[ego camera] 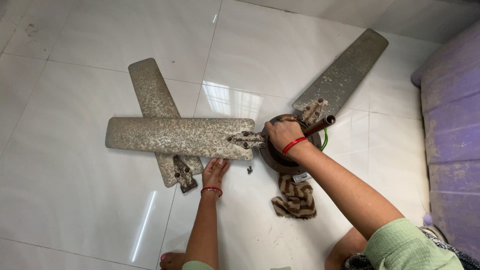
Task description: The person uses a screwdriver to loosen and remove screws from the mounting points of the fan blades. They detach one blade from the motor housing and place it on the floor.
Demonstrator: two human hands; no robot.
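So there's an old rusty ceiling fan motor hub (285, 155) sitting flat on the white tiled floor (90, 200), and everything else sits around that hub. The right hand (283, 134) is clamped down on top of the hub, fingers curled over it, looks like it's pinning the thing so it doesn't spin or slide. The left hand (215, 172) is just left of the hub, flat and loose, fingertips pressing the lower edge of the horizontal blade (175, 136), not gripping anything, probably just steadying it. That blade's bracket (246, 140) meets the hub's left side. A second blade (342, 72) runs up and to the right from the hub, bracket touching it. A third, loose blade (152, 100) lies further left, tucked under the horizontal one, well apart from the hub. A couple of small screws (249, 170) sit on the floor just below-left of the hub, and a striped brown rag (296, 199) lies right below it. The down rod (320, 124) pokes out to the upper right.
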